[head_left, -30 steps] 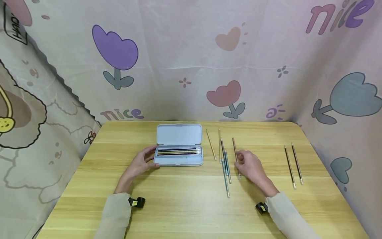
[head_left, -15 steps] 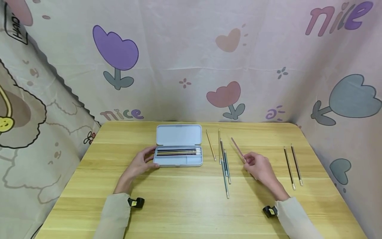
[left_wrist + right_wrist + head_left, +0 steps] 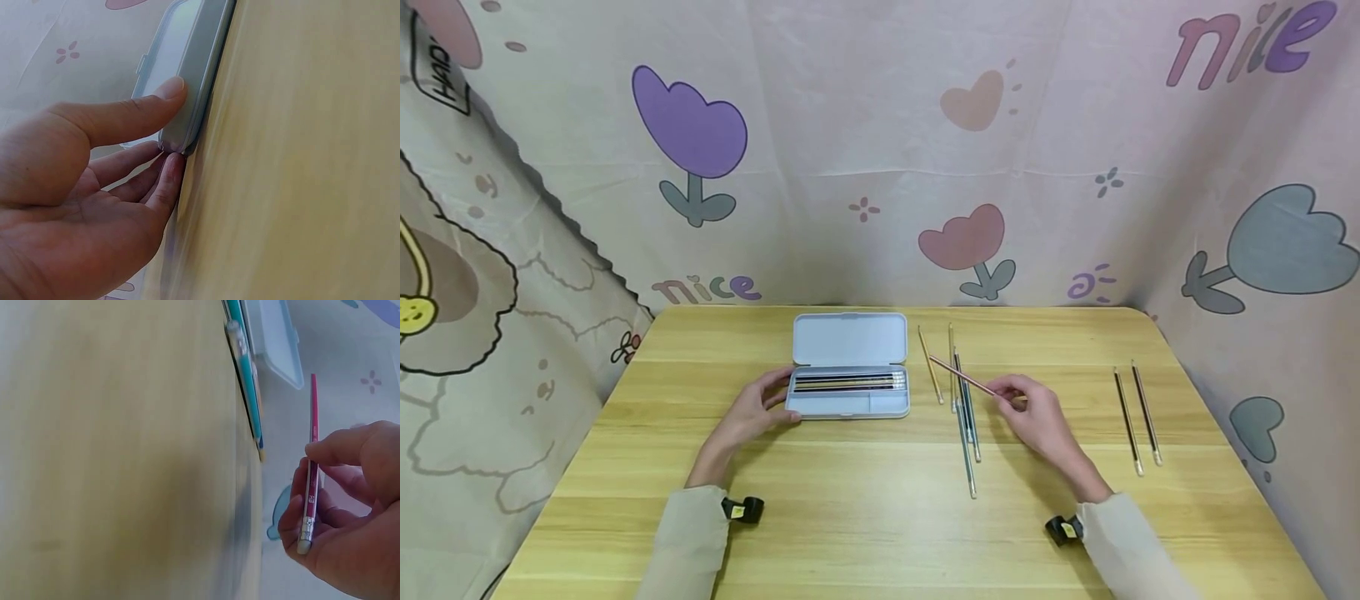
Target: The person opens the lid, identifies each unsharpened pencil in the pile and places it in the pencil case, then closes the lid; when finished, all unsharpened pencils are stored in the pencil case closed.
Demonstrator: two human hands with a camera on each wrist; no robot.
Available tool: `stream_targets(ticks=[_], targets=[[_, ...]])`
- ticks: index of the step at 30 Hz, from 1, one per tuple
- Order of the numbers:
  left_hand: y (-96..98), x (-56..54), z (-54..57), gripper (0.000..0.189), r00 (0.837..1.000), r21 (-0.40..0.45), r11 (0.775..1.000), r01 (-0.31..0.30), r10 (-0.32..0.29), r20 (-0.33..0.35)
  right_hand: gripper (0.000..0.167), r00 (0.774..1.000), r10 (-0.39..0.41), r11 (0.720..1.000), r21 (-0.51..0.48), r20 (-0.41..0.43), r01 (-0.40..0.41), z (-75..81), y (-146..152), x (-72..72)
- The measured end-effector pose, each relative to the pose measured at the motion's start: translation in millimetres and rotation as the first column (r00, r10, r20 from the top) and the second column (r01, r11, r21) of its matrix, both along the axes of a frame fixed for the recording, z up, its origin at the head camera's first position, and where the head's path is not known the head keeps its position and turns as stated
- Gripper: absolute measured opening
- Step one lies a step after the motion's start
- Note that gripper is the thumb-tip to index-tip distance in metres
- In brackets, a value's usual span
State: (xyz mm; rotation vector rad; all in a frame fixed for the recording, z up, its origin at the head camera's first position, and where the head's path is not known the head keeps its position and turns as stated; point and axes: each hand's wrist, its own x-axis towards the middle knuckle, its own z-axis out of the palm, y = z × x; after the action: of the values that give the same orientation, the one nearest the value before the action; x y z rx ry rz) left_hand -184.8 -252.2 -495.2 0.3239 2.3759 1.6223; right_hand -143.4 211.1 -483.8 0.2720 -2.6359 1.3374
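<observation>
My left hand (image 3: pixel 751 410) holds the left end of a light blue pencil case (image 3: pixel 827 406). In the left wrist view its thumb presses the front wall of the case (image 3: pixel 203 75), with the other fingers at the end corner. The case lies with its lid raised, and several pencils (image 3: pixel 848 382) rest in the back compartment. My right hand (image 3: pixel 1039 421) pinches a red pencil (image 3: pixel 958 375) between thumb and fingers, above the table. Its white eraser end points back toward the palm in the right wrist view, where the red pencil (image 3: pixel 312 487) slants away from the hand (image 3: pixel 369 487).
Between the case and my right hand lie several loose pencils, including a teal pencil (image 3: pixel 966 458) and a yellow pencil (image 3: pixel 930 364). Two dark pencils (image 3: pixel 1127 421) lie far right on the wooden table (image 3: pixel 865 525). A patterned cloth (image 3: pixel 820 167) hangs behind.
The right hand has lifted the red pencil off the table, drawn it right, then swung its tip left over the loose pencils. The left hand stays on the case.
</observation>
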Motion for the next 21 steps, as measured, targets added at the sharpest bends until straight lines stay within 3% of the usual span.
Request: stream_targets(ticks=[9,14,21], targets=[[0.3,-0.2,-0.5,0.085,1.0,0.015,1.0,0.007,-0.007,-0.005,0.017,0.998,0.052,0.995,-0.08,-0.019,-0.054,-3.1,-26,-7.5],[1.1,-0.2,-1.1,0.084,1.0,0.024,1.0,0.012,-0.011,-0.018,0.025,0.997,0.075,0.99,-0.12,0.003,-0.074,-3.3,-36,-9.9],[0.6,0.0,-3.0,0.084,1.0,0.012,1.0,0.008,-0.008,-0.02,0.024,0.993,0.103,0.989,-0.098,-0.054,-0.108,-3.7,-51,-17.0]])
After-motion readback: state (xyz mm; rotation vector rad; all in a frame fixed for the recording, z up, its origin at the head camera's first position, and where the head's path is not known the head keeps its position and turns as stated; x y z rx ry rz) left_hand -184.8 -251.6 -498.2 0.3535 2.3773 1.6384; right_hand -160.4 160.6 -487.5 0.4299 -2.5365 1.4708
